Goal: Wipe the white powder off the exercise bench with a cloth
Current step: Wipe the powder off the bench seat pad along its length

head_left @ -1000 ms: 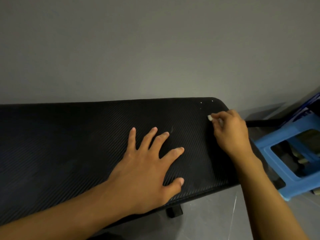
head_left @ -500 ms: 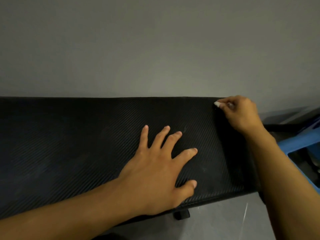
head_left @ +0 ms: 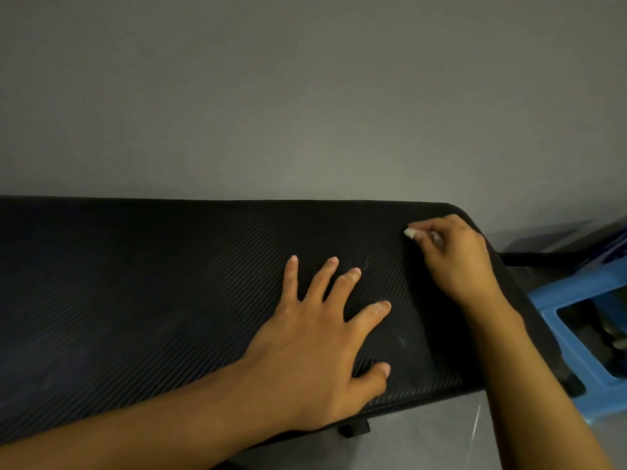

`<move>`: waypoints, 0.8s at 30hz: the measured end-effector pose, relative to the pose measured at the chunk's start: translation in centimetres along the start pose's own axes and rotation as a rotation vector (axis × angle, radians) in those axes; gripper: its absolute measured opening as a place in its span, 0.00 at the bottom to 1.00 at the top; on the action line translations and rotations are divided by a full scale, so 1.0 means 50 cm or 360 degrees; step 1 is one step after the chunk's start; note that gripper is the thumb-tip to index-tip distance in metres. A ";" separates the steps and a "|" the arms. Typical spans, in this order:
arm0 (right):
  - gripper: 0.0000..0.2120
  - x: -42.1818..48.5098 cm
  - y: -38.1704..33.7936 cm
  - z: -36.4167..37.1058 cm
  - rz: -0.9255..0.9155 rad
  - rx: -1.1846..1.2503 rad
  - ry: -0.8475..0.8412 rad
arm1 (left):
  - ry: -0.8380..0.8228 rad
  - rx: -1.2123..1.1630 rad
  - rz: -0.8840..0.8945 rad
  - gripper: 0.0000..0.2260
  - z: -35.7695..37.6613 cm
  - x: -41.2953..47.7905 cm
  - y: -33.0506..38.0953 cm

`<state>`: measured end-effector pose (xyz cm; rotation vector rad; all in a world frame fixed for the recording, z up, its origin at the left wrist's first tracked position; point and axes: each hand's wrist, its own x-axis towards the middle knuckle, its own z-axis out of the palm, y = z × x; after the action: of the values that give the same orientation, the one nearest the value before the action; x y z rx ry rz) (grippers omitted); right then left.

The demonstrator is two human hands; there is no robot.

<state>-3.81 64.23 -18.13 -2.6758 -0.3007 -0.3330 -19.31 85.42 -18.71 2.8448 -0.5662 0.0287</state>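
The exercise bench (head_left: 152, 293) is a long black pad with a ribbed weave, running across the view. My left hand (head_left: 315, 354) lies flat on it with fingers spread, near the right half. My right hand (head_left: 454, 259) is curled at the pad's far right corner and pinches a small white piece (head_left: 409, 233) against the surface; only its tip shows, so I cannot tell whether it is cloth. A faint pale scratch-like mark (head_left: 403, 341) shows beside my left thumb.
A grey wall (head_left: 305, 96) rises right behind the bench. A blue plastic stool (head_left: 563, 337) stands at the right, close to the bench end. Grey floor (head_left: 424, 446) shows below the pad's front edge, with a black bench foot (head_left: 353, 429).
My right hand carried the white piece from the pad's right side up to the far corner, then slid slightly back. White specks seen near that corner a second ago no longer show. Left hand stayed flat.
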 end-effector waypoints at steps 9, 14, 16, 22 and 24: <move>0.09 0.053 -0.177 0.077 -0.0319 0.0255 -0.0353 | 0.0036 -0.0094 0.0046 0.31 0.002 0.000 -0.012; 0.10 0.022 -0.116 0.049 -0.0130 0.0090 -0.0071 | 0.0081 -0.0101 0.0041 0.31 0.004 -0.002 -0.010; 0.11 0.033 -0.108 0.047 0.0040 -0.0059 -0.0074 | 0.0065 -0.0120 0.0035 0.31 -0.001 -0.004 -0.009; 0.09 -0.113 -0.116 0.010 -0.0474 0.0295 -0.0360 | 0.0128 -0.0164 0.0002 0.30 0.008 -0.006 -0.007; 0.10 -0.109 -0.091 -0.001 -0.0410 0.0307 -0.0368 | 0.0146 -0.0133 -0.0008 0.30 0.008 -0.007 -0.006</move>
<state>-10.19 67.39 -17.84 -2.4874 -0.7146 -0.0638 -19.51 85.73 -19.19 2.7480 -0.5286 0.1306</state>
